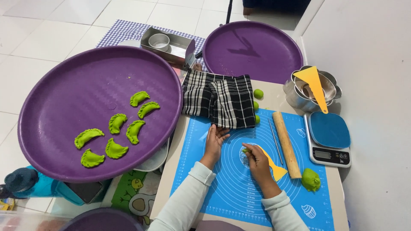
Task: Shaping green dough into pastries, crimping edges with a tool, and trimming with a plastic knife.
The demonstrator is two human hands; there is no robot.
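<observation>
White floor tiles (51,34) surround your low work table (171,179), with open floor only at the far left. Furthest left, a wide, smooth purple tray (64,85) overhangs the table's edge and carries seven green crescent dumplings (116,133) with crimped rims, leaving most of its upper half bare. Next comes a folded black-and-white checked cloth (219,105) lying over the top of the blue silicone mat (201,179).

Your left hand (214,140) rests flat and open on the mat, fingertips touching the cloth's lower edge. Your right hand (256,157) is closed around a yellow plastic scraper (274,167); it seems to pinch a small bit of green dough (245,150) too, though that part is hard to make out.

Just beside the scraper lie a thin metal rod (276,141) and a wooden rolling pin (287,144), then a green dough lump (311,179) near the mat's right edge. A kitchen scale (329,139) crowds the wall side.
</observation>
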